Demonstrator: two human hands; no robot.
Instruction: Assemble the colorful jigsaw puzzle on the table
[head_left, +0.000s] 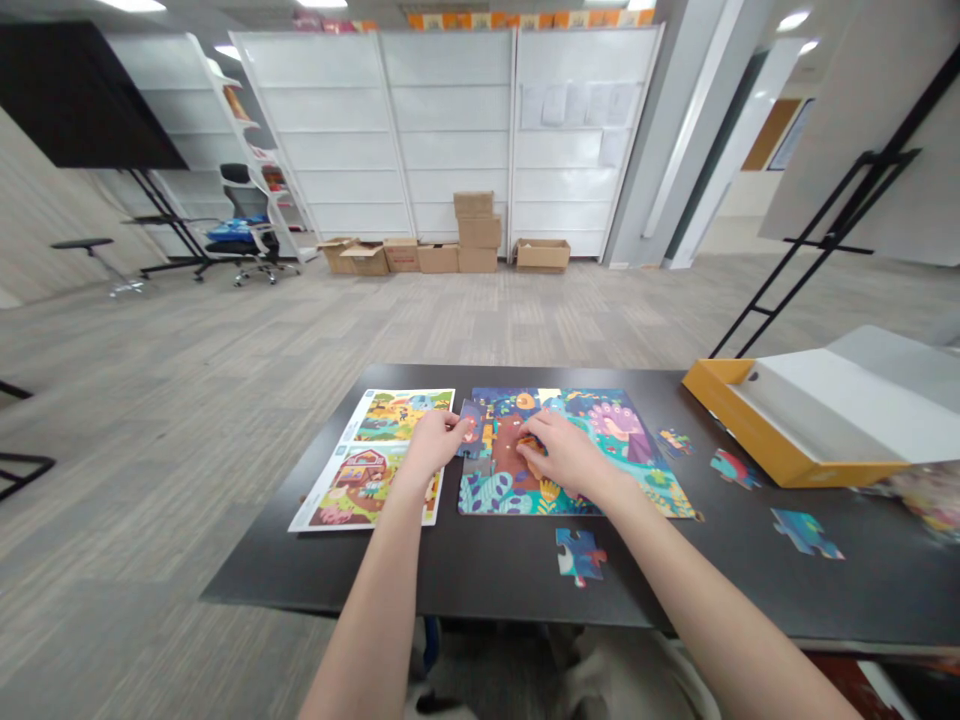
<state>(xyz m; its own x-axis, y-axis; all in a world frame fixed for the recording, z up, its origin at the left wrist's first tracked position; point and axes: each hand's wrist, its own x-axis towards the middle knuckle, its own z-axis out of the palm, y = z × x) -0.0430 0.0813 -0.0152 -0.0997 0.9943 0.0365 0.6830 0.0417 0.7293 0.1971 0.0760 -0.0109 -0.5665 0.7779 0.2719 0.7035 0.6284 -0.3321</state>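
Note:
A colourful jigsaw puzzle (615, 420), largely joined up, lies on the black table. At its left edge my left hand (437, 442) is closed on a dark blue puzzle piece (471, 425) with a reddish figure on it. My right hand (559, 450) rests over the puzzle's brown middle, its fingers curled around a small orange patch; whether that is a loose piece cannot be made out. Left of the puzzle, partly under my left hand, is a printed picture sheet (360, 470) with a farm scene. A loose blue puzzle piece (580, 555) sits in front of the puzzle.
More loose pieces lie to the right: a multicoloured piece (676, 442), a red and green piece (733, 468) and a blue-green piece (807, 532). A yellow box (795, 450) with a white lid stands open at the table's right. Cardboard boxes (476, 235) line the far wall.

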